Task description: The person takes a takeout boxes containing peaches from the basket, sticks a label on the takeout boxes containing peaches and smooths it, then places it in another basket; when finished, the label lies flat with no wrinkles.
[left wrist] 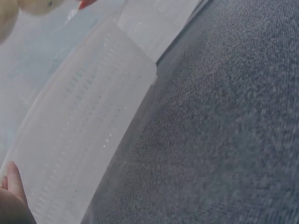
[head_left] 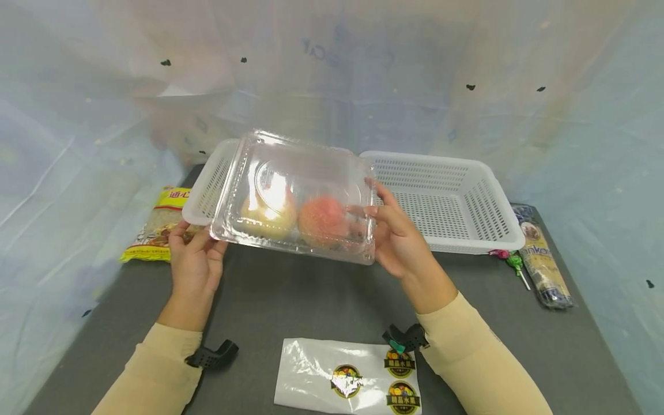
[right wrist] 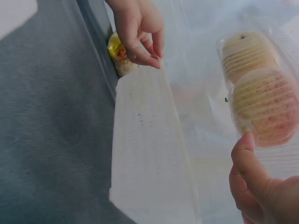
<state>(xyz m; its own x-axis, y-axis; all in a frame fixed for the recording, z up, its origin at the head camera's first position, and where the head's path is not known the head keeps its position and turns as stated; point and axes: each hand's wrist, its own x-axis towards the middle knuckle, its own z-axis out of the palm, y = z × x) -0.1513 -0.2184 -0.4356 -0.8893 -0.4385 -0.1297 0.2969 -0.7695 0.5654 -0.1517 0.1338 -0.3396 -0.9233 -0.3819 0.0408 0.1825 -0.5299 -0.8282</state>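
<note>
A clear plastic clamshell box [head_left: 301, 190] is held closed above the grey table [head_left: 311, 300], tilted toward me. Inside lie a pale yellow fruit [head_left: 267, 216] and a pink-red fruit [head_left: 324, 222] side by side. My left hand [head_left: 199, 239] pinches the box's near left corner. At the box's right edge my right hand [head_left: 376, 202] grips it, thumb on the lid. The right wrist view shows both fruits [right wrist: 264, 107] through the ribbed base, the right thumb [right wrist: 247, 158] below them and the left hand [right wrist: 140, 32] at the far side. Only a left fingertip [left wrist: 11, 186] shows in the left wrist view.
Two white perforated baskets stand behind the box, one at the left [head_left: 207, 190] and one at the right [head_left: 456, 202]. A yellow food packet [head_left: 155, 225] lies at far left. A long wrapped packet [head_left: 542, 259] and a lollipop [head_left: 513, 262] lie at right. A sticker sheet [head_left: 347, 377] lies near me.
</note>
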